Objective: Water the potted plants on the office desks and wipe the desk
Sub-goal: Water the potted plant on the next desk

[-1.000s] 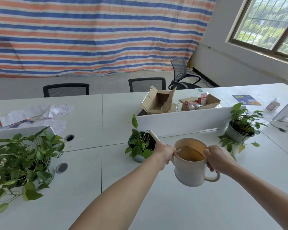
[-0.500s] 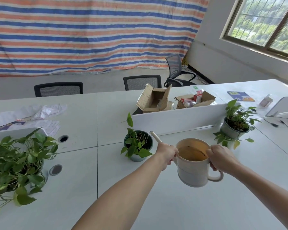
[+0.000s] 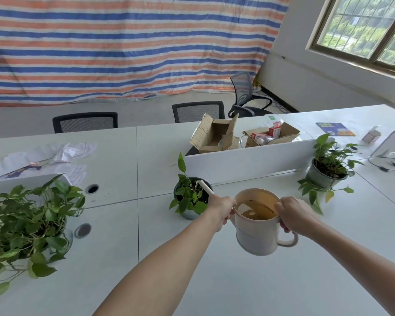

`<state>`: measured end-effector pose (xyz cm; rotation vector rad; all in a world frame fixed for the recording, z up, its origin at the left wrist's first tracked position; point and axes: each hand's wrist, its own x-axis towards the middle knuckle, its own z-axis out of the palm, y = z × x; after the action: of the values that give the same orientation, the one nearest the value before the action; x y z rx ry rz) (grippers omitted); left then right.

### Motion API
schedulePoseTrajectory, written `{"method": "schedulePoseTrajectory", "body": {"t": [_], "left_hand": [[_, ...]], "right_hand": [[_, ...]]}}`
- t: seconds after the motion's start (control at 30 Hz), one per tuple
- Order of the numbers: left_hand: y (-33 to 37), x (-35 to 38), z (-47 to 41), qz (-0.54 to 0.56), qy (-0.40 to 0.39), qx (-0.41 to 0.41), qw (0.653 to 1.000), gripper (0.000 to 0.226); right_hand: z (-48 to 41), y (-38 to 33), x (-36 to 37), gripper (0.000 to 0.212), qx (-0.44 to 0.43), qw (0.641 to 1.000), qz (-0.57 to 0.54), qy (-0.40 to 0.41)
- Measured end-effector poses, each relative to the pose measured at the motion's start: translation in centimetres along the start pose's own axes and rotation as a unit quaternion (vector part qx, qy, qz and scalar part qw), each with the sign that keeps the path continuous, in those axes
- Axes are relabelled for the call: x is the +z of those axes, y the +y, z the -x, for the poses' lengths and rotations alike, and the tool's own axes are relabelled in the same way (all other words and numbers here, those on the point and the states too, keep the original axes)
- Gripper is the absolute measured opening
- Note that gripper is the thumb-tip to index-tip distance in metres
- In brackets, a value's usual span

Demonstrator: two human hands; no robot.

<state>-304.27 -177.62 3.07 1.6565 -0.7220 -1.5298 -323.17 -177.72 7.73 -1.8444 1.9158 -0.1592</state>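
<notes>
On the white desk point(image 3: 237, 281) the small potted plant point(image 3: 189, 197) sits under the spout point(image 3: 205, 187) of the watering can point(image 3: 255, 233); the left hand point(image 3: 221, 208) grips the spout's base, the right hand point(image 3: 294, 215) the handle point(image 3: 287, 241). Best tilt slowly, tip over soil, avoiding spills

The left hand point(image 3: 221, 208) hides the base of the spout point(image 3: 205, 186) on the watering can point(image 3: 255, 233), leaves mostly cover the pot point(image 3: 67, 238) of the large plant point(image 3: 25, 224) cropped at left, and print on the booklet point(image 3: 335, 129) near the far edge of the desk point(image 3: 237, 281) is too small to read.
</notes>
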Motion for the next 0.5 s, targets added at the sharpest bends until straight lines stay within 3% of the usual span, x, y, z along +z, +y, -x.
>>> {"method": "schedulePoseTrajectory", "body": {"t": [0.5], "left_hand": [[1.6,0.8,0.0,0.018,-0.023,0.025,0.999,0.004]], "right_hand": [[-1.0,0.1,-1.6,0.037,-0.002,1.000,0.015,0.024]]}}
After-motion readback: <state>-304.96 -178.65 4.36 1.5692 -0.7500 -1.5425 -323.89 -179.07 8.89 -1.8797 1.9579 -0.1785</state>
